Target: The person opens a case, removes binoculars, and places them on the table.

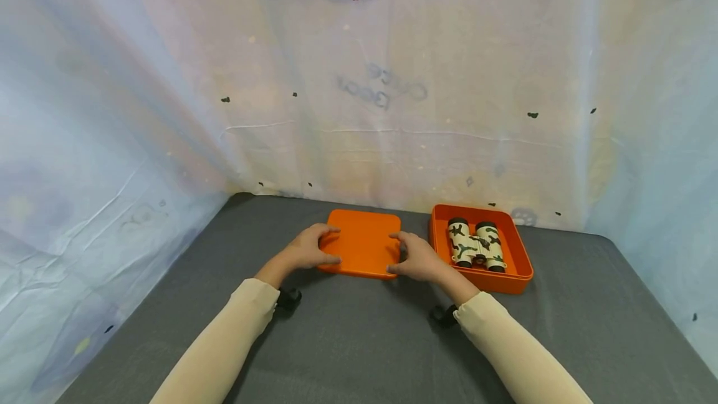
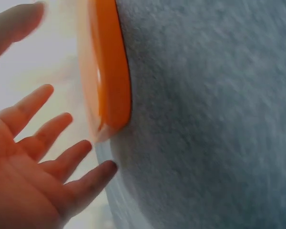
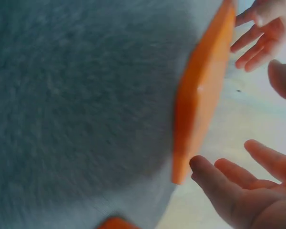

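A flat orange lid [image 1: 361, 242] with rounded corners lies on the grey table. My left hand [image 1: 308, 247] hovers at its left side, thumb spread from the fingers. On the opposite side is my right hand [image 1: 417, 257], its fingertips close to the lid's right edge. In the left wrist view, spread fingers stand beside the lid's edge [image 2: 117, 71], apart from it. The right wrist view has one fingertip overlapping the near end of the lid [image 3: 200, 100]. Both hands hold nothing. Camouflage binoculars [image 1: 462, 247] lie inside an open orange box [image 1: 493, 282], just right of my right hand.
The grey tabletop [image 1: 359, 341] reaches back to a pale printed curtain [image 1: 449, 80], which also hangs along the left and right sides. Dark straps [image 1: 288, 299] sit at both wrists, below the cream sleeves [image 1: 224, 341].
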Tool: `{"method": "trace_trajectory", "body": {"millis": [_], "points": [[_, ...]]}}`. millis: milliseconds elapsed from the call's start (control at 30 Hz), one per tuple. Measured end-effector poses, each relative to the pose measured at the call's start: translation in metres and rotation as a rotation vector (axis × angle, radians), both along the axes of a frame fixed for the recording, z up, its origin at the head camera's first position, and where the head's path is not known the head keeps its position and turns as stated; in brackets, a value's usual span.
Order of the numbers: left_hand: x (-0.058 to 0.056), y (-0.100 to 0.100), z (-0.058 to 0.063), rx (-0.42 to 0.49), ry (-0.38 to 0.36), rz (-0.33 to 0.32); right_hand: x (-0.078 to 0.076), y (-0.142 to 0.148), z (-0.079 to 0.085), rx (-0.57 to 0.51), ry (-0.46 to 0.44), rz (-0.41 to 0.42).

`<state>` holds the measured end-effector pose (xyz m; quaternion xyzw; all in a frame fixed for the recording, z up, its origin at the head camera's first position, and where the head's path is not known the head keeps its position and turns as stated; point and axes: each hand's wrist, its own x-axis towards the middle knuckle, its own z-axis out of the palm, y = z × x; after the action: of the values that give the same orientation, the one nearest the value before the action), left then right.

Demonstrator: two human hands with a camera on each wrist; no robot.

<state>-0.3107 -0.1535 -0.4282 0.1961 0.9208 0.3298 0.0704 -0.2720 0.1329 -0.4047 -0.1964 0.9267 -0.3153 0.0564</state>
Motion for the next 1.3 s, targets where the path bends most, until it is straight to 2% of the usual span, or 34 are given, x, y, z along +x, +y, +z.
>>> {"method": "trace_trajectory", "body": {"millis": [200,333,567,733,1100,1300], "points": [[-0.001,0.017,0.001,0.077,0.098,0.006,0.014,0.017,0.016,-0.077,0.023,0.017],[0.000,0.037,-0.001,0.139,0.114,-0.012,0.019,0.036,0.021,-0.093,0.048,-0.001],[0.003,0.070,-0.002,0.191,0.104,-0.062,0.026,0.067,0.028,-0.150,0.088,-0.033],[0.003,0.089,-0.001,0.225,0.085,-0.075,0.027,0.087,0.034,-0.159,0.115,-0.024],[-0.010,0.131,0.001,0.346,0.007,-0.143,0.023,0.129,0.040,-0.043,0.190,-0.063],[-0.016,0.147,-0.001,0.345,-0.022,-0.141,0.015,0.145,0.036,0.015,0.208,-0.077]]}}
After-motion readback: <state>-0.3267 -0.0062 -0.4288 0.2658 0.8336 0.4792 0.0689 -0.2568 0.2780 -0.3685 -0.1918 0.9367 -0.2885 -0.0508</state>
